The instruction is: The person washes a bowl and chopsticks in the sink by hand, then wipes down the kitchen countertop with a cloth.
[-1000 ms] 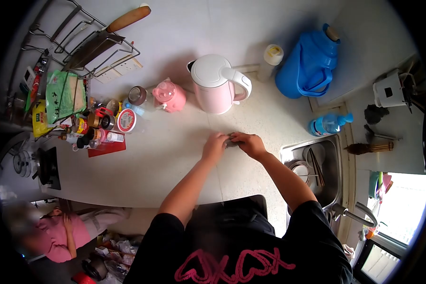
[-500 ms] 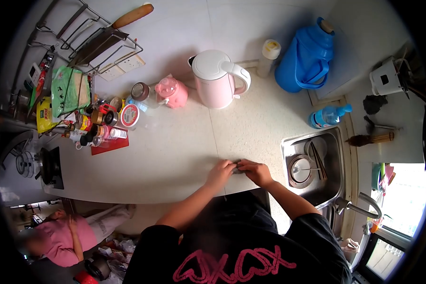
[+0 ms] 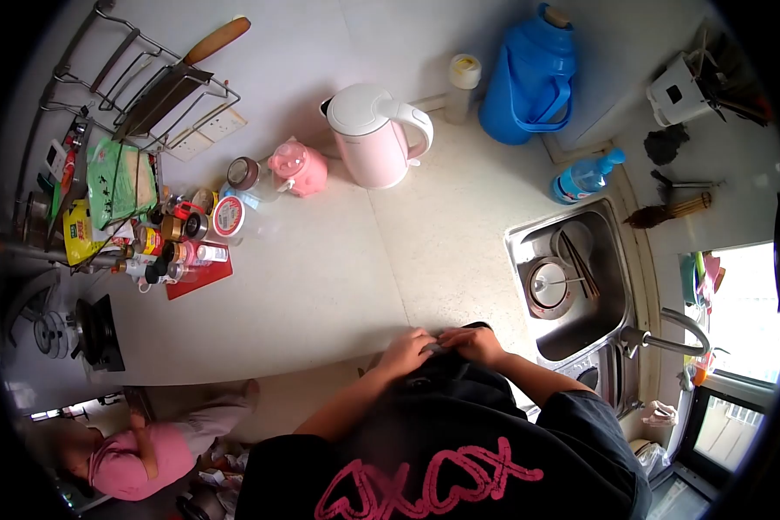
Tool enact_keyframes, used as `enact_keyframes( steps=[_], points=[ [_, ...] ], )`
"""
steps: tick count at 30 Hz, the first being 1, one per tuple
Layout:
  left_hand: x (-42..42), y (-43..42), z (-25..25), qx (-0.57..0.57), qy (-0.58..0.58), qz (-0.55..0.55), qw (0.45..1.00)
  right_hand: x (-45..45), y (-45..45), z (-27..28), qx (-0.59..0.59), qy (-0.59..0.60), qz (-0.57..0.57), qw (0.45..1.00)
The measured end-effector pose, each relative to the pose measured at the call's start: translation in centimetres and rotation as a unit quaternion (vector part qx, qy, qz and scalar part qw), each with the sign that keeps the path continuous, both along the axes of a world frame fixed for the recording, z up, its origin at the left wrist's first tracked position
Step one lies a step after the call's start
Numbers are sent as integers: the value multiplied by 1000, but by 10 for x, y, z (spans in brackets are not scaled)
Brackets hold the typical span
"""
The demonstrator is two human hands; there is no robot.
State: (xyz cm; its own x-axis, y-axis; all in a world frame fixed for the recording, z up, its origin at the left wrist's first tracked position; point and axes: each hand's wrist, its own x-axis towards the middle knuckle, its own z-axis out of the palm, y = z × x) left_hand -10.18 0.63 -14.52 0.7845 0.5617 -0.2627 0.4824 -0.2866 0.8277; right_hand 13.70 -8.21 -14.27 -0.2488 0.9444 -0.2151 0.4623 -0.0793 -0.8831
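At the front edge of the pale countertop [image 3: 321,303], close to my body, my left hand [image 3: 405,354] and my right hand [image 3: 475,344] are side by side. Between them is a small dark-grey crumpled thing [image 3: 435,347], perhaps a cloth or scouring pad; its kind is not clear. The fingers of both hands are curled and closed on it, and they cover most of it. Right of my right hand is the metal sink [image 3: 516,260], holding a bowl [image 3: 542,295] and chopsticks [image 3: 581,264].
A pink-and-white kettle [image 3: 373,152], a pink jar [image 3: 299,169] and a blue thermos [image 3: 529,78] stand along the wall. Spice jars [image 3: 178,247] crowd the left side under a knife rack [image 3: 160,95]. A blue bottle [image 3: 588,178] stands behind the sink. A person in pink [image 3: 152,459] is lower left.
Both hands, with the grey thing between them, have drawn back from the countertop's surface to its front edge. The camera view has shifted somewhat.
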Motion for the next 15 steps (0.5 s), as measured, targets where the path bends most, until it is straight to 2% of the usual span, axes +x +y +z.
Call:
enact_keyframes(
  steps=[2,5,7,8,11,12,15],
  points=[
    [-1,1,-3,-11,1,-24,1000,4,-1,1,-59,9,35,998],
    [10,11,5,-1,-19,1,1000,22,22,16,-55,-23,67,996],
    [30,34,19,29,-38,39,998,42,56,29,-5,-8,64,998],
    [43,50,28,9,-22,63,998,53,76,30,15,7,53,998],
    [82,101,24,132,-48,113,984,85,142,36,107,-42,33,993],
    [95,121,33,140,-46,119,982,95,163,38,126,-33,12,991],
    [131,170,28,218,-97,145,960,113,217,46,119,-9,-43,992]
  ],
)
